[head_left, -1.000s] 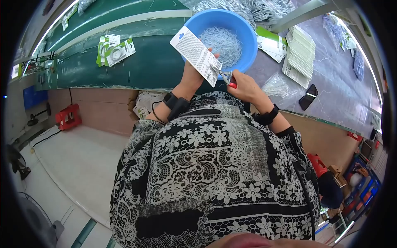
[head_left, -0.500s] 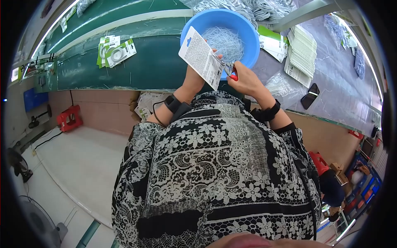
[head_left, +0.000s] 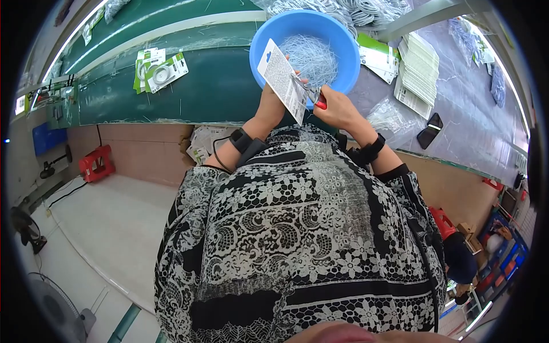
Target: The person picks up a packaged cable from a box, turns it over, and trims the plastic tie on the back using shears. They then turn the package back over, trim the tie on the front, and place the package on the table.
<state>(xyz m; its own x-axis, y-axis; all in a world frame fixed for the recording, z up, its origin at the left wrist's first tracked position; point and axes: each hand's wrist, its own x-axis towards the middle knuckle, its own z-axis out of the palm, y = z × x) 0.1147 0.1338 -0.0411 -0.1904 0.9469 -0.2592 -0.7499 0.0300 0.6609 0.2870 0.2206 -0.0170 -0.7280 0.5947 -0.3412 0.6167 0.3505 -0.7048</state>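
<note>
A white printed card is held up by my left hand, whose fingers show partly behind its right edge. My right hand grips a red-handled cutting tool. The tool's metal end lies against the right edge of the card; what sits between its blades is too small to tell. Just beyond both hands stands a blue basin holding a heap of thin clear strips.
On the green table at left lie packaged cards with coiled cables. Stacked cards, a clear plastic bag and a black phone are at right. Bundled cables lie behind the basin.
The card has turned to show a narrower face and shifted slightly right. The tool's metal end has moved up and left onto the card's edge, with my right hand beside it.
</note>
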